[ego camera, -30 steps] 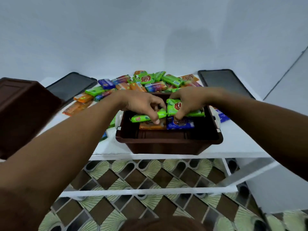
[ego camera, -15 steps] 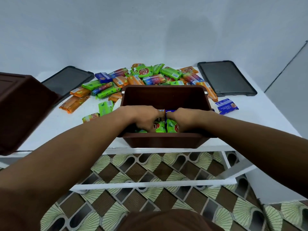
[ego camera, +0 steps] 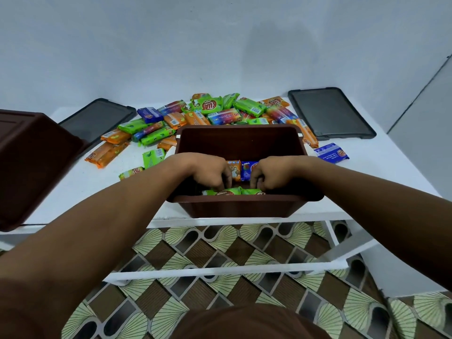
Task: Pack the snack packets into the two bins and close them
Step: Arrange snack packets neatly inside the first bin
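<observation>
A brown bin (ego camera: 241,143) stands at the table's front edge. Both my hands are down inside it. My left hand (ego camera: 206,171) and my right hand (ego camera: 271,173) have their fingers curled onto green snack packets (ego camera: 232,191) lying at the bin's near wall. An orange packet (ego camera: 233,167) and a blue packet (ego camera: 247,168) lie behind them in the bin. A heap of green, orange and blue snack packets (ego camera: 220,113) is spread on the table behind the bin. A second brown bin (ego camera: 31,165) stands at the left edge.
Two dark lids lie flat on the white table (ego camera: 85,177), the left lid (ego camera: 97,119) at the back left and the right lid (ego camera: 330,111) at the back right. A lone blue packet (ego camera: 331,152) lies right of the bin. Patterned floor shows below.
Both hands brought green packets from above the bin's far side down to its near wall. The camera view tilted down a little.
</observation>
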